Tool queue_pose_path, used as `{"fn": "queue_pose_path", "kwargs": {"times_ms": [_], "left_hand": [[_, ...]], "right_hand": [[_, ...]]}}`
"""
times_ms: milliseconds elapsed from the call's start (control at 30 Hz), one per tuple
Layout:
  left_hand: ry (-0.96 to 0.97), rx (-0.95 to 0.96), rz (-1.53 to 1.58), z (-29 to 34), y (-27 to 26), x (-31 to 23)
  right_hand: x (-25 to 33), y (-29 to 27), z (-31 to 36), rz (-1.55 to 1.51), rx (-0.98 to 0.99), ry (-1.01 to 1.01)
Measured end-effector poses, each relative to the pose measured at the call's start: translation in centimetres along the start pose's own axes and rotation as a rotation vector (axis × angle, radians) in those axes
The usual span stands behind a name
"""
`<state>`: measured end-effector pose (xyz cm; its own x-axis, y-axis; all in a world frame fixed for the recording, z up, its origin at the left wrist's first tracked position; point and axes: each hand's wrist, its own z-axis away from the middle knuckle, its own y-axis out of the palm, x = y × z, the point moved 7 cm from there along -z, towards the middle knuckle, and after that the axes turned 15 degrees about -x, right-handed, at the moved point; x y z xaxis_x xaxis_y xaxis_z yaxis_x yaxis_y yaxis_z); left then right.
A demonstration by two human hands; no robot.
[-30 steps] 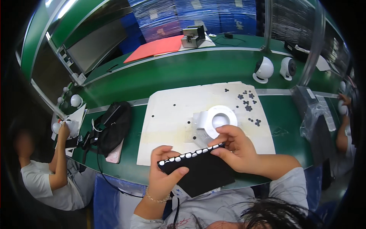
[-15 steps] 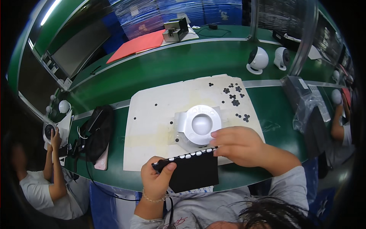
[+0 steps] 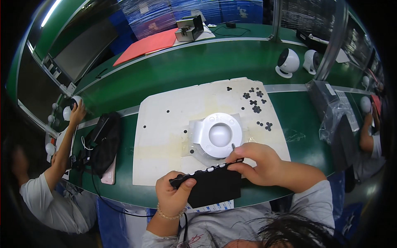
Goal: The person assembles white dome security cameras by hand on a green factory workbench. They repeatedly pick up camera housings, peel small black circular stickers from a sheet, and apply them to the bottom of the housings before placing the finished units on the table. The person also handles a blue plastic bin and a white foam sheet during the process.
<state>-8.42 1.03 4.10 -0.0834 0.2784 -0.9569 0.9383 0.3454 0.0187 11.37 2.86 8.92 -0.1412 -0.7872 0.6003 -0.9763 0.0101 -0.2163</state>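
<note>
My left hand (image 3: 173,192) is closed around the left end of a black sheet of round stick-on pads (image 3: 215,188), thumb on the near face. Its bent upper edge shows a row of white spots between black ones. At the sheet's upper right corner, my right hand (image 3: 258,163) pinches the edge between thumb and finger. A tiny dark piece (image 3: 233,146) shows at that hand's fingertip, too small to make out. Just beyond the hands, a white round base with a ring-shaped rim (image 3: 205,131) lies on a clear plastic bag.
A white board (image 3: 159,155) under the base carries loose black dots, several in clusters (image 3: 257,109) at far right. Two white cameras (image 3: 288,62) stand on the green bench behind. A black bag (image 3: 108,142) lies left, a grey box (image 3: 324,97) right. Co-workers sit at both sides.
My right hand has gone from spread fingers above the sheet's corner to a pinch on its edge. The sheet has shifted slightly right. The co-worker at left has reached forward with a camera.
</note>
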Motion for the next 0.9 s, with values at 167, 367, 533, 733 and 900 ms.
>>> {"fn": "queue_pose_path", "kwargs": {"times_ms": [167, 367, 533, 733, 900], "left_hand": [[0.019, 0.002, -0.021, -0.1, -0.1, 0.4], [-0.067, 0.027, -0.048, -0.2, 0.2, 0.4], [-0.057, 0.033, -0.012, -0.2, 0.2, 0.2], [-0.220, 0.115, 0.102, -0.2, 1.0, 0.4], [-0.147, 0.175, -0.009, -0.1, 0.1, 1.3]], "right_hand": [[1.6, 0.3, -0.4, 0.137, 0.094, -0.371], [1.7, -0.6, -0.6, 0.201, 0.118, -0.443], [0.6, -0.1, -0.5, -0.037, -0.014, -0.174], [0.7, 0.4, 0.1, 0.046, 0.012, -0.184], [0.8, 0.6, 0.3, 0.048, 0.078, -0.319]]}}
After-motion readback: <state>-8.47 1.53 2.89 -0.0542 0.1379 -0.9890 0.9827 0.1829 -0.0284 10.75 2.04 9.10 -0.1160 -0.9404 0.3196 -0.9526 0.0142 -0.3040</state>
